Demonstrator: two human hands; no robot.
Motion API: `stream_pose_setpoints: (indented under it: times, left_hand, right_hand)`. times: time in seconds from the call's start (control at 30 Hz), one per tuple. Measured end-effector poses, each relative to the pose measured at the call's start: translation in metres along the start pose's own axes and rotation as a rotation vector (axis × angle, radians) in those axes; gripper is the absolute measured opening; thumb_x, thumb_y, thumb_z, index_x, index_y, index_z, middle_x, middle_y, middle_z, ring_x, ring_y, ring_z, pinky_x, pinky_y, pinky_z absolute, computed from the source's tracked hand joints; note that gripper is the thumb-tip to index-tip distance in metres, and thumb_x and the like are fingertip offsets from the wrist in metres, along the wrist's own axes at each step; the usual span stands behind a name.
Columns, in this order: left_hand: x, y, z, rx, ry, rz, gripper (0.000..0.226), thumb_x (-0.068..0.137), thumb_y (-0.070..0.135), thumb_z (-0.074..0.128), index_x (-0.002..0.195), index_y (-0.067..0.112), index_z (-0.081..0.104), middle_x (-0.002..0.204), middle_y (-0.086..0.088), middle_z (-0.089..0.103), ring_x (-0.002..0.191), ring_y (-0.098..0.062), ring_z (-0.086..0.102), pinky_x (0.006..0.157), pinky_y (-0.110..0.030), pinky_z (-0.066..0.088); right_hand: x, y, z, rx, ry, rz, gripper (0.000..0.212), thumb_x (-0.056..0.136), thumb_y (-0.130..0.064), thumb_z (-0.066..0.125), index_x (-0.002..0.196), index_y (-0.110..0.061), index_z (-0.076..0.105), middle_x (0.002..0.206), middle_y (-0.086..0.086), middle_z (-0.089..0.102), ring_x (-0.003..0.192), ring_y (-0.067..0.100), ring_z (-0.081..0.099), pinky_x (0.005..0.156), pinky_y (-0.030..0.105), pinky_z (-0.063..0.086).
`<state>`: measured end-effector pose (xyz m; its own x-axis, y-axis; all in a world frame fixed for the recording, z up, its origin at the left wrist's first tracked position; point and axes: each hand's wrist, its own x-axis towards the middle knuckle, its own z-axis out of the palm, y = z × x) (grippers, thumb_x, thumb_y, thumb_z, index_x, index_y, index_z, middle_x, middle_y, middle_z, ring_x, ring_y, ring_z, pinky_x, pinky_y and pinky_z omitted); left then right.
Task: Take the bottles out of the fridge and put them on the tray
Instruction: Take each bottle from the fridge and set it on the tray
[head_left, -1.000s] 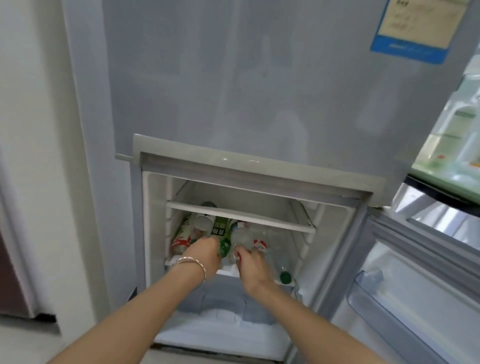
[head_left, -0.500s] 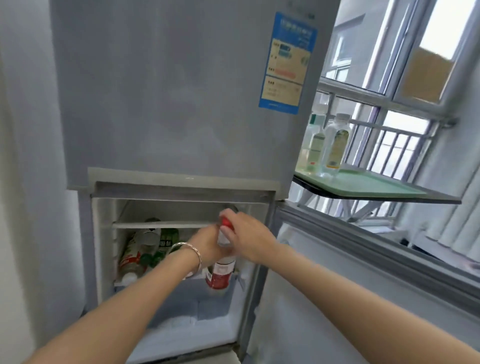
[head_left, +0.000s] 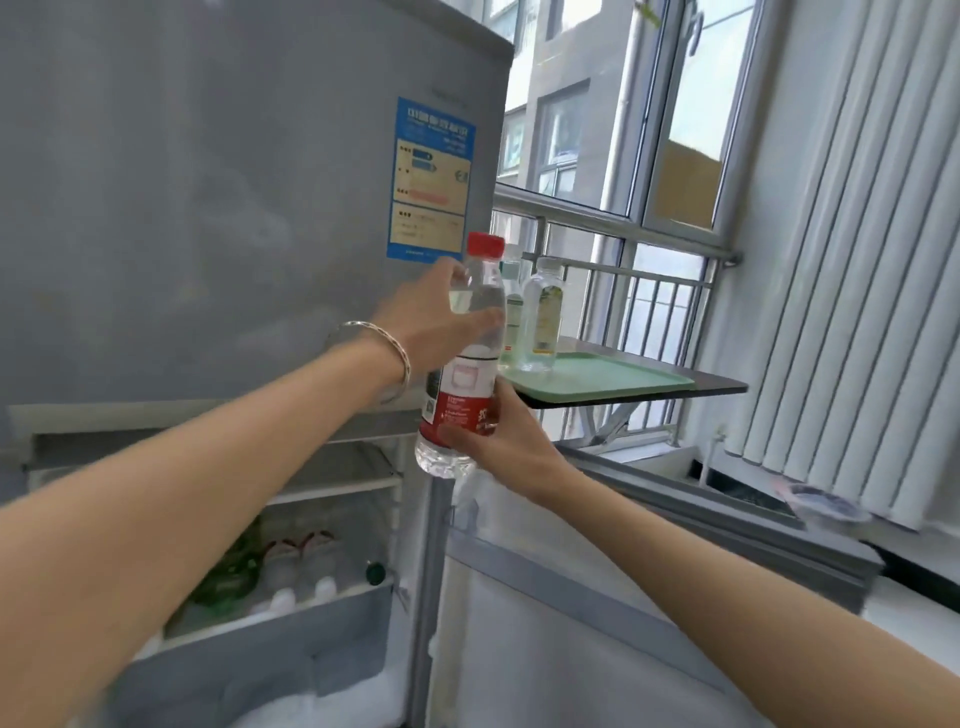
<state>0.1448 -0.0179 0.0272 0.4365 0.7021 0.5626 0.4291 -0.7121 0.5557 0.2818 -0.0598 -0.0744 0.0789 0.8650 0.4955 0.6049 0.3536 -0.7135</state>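
Carrying red-capped bottle (head_left: 470, 358) upright, midair between fridge (head_left: 234, 218) and tray (head_left: 608, 382); left hand (head_left: 436, 325) clasping upper body, right hand (head_left: 498, 441) clasping base. Risking toppling standing bottles (head_left: 540, 317) if set down close.

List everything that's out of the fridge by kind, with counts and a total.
Red-capped bottle, held by left hand and right hand: 1
Clear bottles standing on the tray: 2
Green tray: 1
Total: 4
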Motion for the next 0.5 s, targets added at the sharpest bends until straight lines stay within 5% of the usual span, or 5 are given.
stream_pose_setpoints:
  times: [0.13,0.27,0.4,0.5]
  left_hand:
    - [0.040,0.031,0.022,-0.273,0.105,0.006,0.080,0.083,0.045,0.067,0.145,0.021,0.024,0.145,-0.006,0.042,0.128,-0.024,0.047,0.099,-0.035,0.042]
    - [0.080,0.042,0.085,-0.303,0.082,-0.143,0.053,0.089,0.042,0.057,0.129,0.012,0.039,0.128,-0.010,0.049,0.109,-0.025,0.056,0.089,-0.037,0.050]
    - [0.118,0.045,0.153,-0.410,-0.086,-0.123,0.031,0.097,0.033,0.046,0.118,0.012,0.051,0.104,-0.007,0.062,0.083,-0.018,0.059,0.064,-0.026,0.047]
    - [0.146,0.041,0.192,-0.371,-0.192,-0.091,0.037,0.098,0.033,0.039,0.122,0.013,0.058,0.111,-0.008,0.066,0.097,-0.023,0.061,0.084,-0.035,0.050]
  right_hand:
    - [0.033,-0.009,-0.047,-0.007,0.151,0.016,0.059,0.074,-0.034,0.080,0.124,-0.022,0.052,0.111,-0.004,0.070,0.099,0.009,0.067,0.090,0.033,0.055]
    - [0.067,0.011,-0.104,-0.109,0.244,0.055,0.044,0.073,-0.040,0.080,0.108,-0.024,0.058,0.092,-0.009,0.068,0.085,0.006,0.065,0.081,0.031,0.056]
    - [0.107,0.059,-0.156,-0.235,0.402,0.202,0.082,0.058,-0.050,0.081,0.121,-0.010,0.045,0.099,0.001,0.063,0.084,0.015,0.065,0.070,0.031,0.057]
    - [0.146,0.114,-0.185,-0.342,0.397,0.266,0.095,0.041,-0.064,0.067,0.122,-0.017,0.050,0.098,0.002,0.068,0.083,0.018,0.068,0.072,0.040,0.061]
